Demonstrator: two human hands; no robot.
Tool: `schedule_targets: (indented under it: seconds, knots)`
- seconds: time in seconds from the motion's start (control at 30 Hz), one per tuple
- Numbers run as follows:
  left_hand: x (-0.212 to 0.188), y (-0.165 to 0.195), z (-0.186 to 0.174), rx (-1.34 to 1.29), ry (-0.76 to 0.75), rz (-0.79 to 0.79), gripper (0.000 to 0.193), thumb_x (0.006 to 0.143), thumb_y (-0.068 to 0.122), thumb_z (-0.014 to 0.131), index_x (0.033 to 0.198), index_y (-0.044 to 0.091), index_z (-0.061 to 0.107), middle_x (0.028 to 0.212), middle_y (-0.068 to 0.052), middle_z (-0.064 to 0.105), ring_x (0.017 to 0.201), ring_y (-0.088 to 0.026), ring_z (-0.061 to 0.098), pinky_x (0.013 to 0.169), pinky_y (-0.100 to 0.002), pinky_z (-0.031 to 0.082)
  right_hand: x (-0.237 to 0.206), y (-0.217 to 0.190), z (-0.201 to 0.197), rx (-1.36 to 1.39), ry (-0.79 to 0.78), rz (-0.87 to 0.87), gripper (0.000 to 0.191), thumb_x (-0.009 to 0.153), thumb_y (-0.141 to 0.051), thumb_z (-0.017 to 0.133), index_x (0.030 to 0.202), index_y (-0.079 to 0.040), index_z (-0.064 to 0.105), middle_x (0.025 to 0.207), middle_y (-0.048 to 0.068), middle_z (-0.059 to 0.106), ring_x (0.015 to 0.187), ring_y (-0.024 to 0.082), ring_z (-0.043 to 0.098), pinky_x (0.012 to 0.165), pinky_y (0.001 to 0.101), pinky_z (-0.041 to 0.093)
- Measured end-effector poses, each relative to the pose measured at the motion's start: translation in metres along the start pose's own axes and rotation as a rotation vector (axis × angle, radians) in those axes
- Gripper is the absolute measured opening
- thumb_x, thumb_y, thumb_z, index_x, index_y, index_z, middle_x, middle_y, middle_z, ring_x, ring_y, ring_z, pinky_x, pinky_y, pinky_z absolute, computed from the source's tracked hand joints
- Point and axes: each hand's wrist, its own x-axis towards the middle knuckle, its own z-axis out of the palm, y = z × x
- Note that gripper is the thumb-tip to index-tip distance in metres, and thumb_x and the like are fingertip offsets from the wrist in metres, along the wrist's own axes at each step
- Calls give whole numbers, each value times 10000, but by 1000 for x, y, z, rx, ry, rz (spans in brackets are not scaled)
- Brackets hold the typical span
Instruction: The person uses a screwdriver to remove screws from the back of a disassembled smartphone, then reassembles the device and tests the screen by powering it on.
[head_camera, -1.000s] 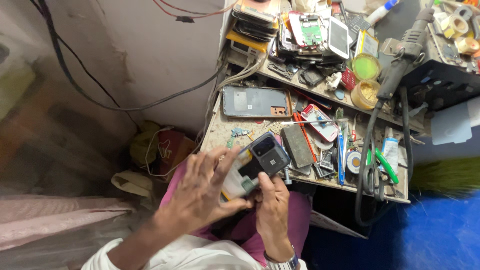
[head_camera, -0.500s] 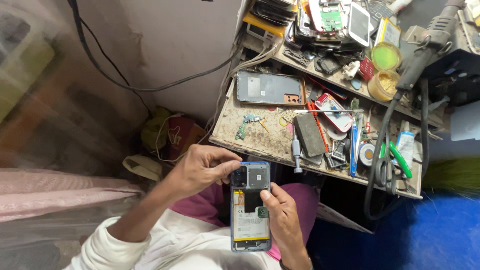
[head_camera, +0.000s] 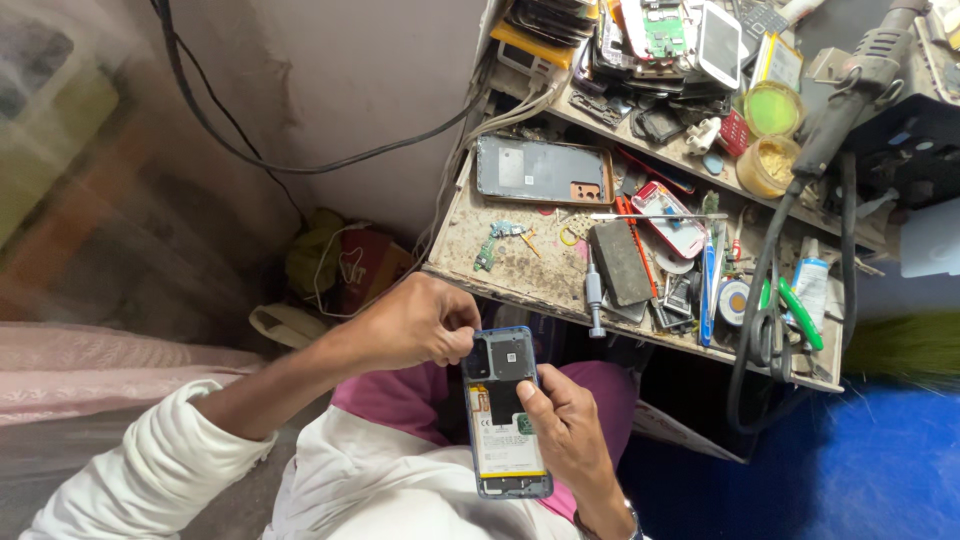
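Note:
An opened smartphone (head_camera: 505, 415) with its back cover off shows a white battery, black shields and a blue frame; it lies lengthwise over my lap. My right hand (head_camera: 570, 430) grips it from the right side, thumb resting on the middle of the internals. My left hand (head_camera: 415, 325) pinches the phone's top left corner with thumb and fingertips, near the black camera shield. Both forearms come up from the bottom of the head view, the left one in a white sleeve (head_camera: 150, 470).
A dirty workbench (head_camera: 520, 270) just beyond the phone carries a grey phone back cover (head_camera: 540, 172), a screwdriver (head_camera: 593, 300), a dark flat phone part (head_camera: 620, 262), tweezers, tubes and small parts. An upper shelf holds several stacked phones and boards (head_camera: 650, 40). Black cables (head_camera: 760, 300) hang at right.
The phone has swung from sideways in both hands to lengthwise over my lap, internals facing up. My left hand has shifted to its top corner; the view has drifted slightly.

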Motion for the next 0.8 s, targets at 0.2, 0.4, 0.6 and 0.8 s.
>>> schedule_targets:
  seconds: [0.2, 0.4, 0.6, 0.8]
  knots:
    - [1, -3, -4, -64, -31, 0, 263, 818, 36, 573, 995, -35, 754, 753, -75, 779, 649, -102, 758, 629, -246, 641, 1, 4, -6, 243, -22, 109, 303, 990, -240, 590, 1097, 20, 702, 893, 16, 730, 787, 53, 630, 688, 218, 524]
    - [6, -9, -8, -142, -103, -62, 231, 934, 158, 696, 984, -53, 776, 754, -96, 763, 638, -112, 727, 606, -266, 621, 2, 13, -6, 290, -50, 84, 312, 1016, -239, 608, 1124, 41, 694, 929, 38, 718, 815, 67, 624, 710, 229, 523]
    - [3, -4, -6, -178, -94, -45, 225, 907, 104, 657, 1024, -44, 779, 781, -79, 780, 662, -107, 747, 640, -259, 645, 0, 14, -7, 279, -43, 72, 322, 1015, -249, 605, 1119, 44, 693, 919, 44, 719, 805, 66, 627, 699, 229, 526]
    - [-5, -2, -6, -80, -60, -9, 277, 877, 26, 603, 1091, -45, 763, 796, -105, 795, 697, -112, 764, 693, -253, 647, 1, 8, -8, 300, -18, 117, 336, 1001, -251, 616, 1120, 52, 699, 922, 53, 727, 800, 76, 629, 696, 235, 523]
